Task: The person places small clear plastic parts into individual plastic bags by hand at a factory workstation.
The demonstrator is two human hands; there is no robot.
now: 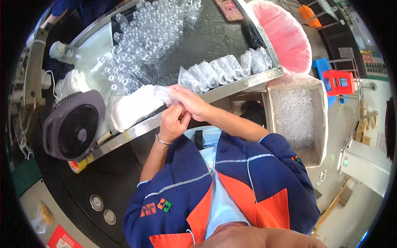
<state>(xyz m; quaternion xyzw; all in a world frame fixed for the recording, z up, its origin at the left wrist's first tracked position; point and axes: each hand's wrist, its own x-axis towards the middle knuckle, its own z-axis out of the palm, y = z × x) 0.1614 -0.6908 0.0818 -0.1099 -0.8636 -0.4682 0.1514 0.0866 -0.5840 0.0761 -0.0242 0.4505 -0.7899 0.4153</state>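
Observation:
My left hand (174, 122), a bracelet at its wrist, has thumb and fingers pinched together at the table's near edge. Just above it, my right hand (191, 103) is closed on the edge of a thin clear plastic bag (163, 94). Both hands meet at this bag, and the fingertips partly hide what each one grips. Left of them lies a stack of flat, whitish plastic bags (134, 108). To their right, several filled clear bags (219, 71) stand in a row along the metal rim. Beyond is a heap of small clear plastic pieces (149, 35) on the dark tabletop (202, 39).
A black fan (76, 126) stands at the left, with a tape roll (77, 165) below. A clear bottle (64, 52) lies beyond. On the right are a lined box of clear pieces (295, 115), a pink-lined tub (285, 35), a red stool (338, 82) and a phone (230, 10).

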